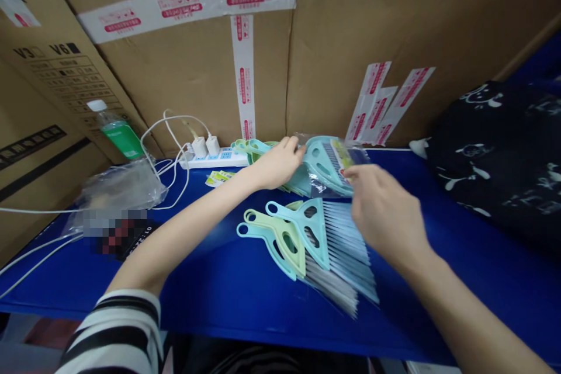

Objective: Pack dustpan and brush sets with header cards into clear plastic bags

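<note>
A light-blue dustpan and brush set [322,158] in a clear plastic bag lies at the back of the blue table. My left hand [283,162] is closed at the bag's left end, its fingertips partly hidden. At the bag's right side, my right hand [388,210], somewhat blurred, pinches the edge near a green-and-yellow card label [342,155]. Several unbagged hand brushes lie fanned out in front: a blue brush [315,228] on top, a green brush [295,245] below it. More blue and green pieces [256,149] sit behind my left hand, partly covered.
Large taped cardboard boxes [175,70] stand along the back. A power strip [225,158] with white cables is at the back left, beside loose label cards [218,178], crumpled clear plastic [118,187] and a green bottle [118,131]. Black patterned fabric [495,158] lies at right.
</note>
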The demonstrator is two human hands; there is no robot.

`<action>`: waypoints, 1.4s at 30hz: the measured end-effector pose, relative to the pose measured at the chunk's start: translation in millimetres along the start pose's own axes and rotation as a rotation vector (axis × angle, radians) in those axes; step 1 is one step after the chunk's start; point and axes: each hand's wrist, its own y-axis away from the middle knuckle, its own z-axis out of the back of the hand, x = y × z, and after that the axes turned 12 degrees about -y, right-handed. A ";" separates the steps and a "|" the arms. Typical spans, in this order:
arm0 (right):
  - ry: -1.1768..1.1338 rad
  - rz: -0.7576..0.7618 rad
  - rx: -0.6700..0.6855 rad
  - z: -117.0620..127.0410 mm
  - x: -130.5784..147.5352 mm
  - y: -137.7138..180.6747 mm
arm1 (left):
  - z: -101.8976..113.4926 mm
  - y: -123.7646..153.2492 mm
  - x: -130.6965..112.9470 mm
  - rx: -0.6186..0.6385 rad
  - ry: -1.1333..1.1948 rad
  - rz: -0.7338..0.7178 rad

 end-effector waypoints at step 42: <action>-0.811 -0.270 0.489 -31.4 2.3 2.5 | -13.6 176.6 -25.9 -0.268 0.218 0.260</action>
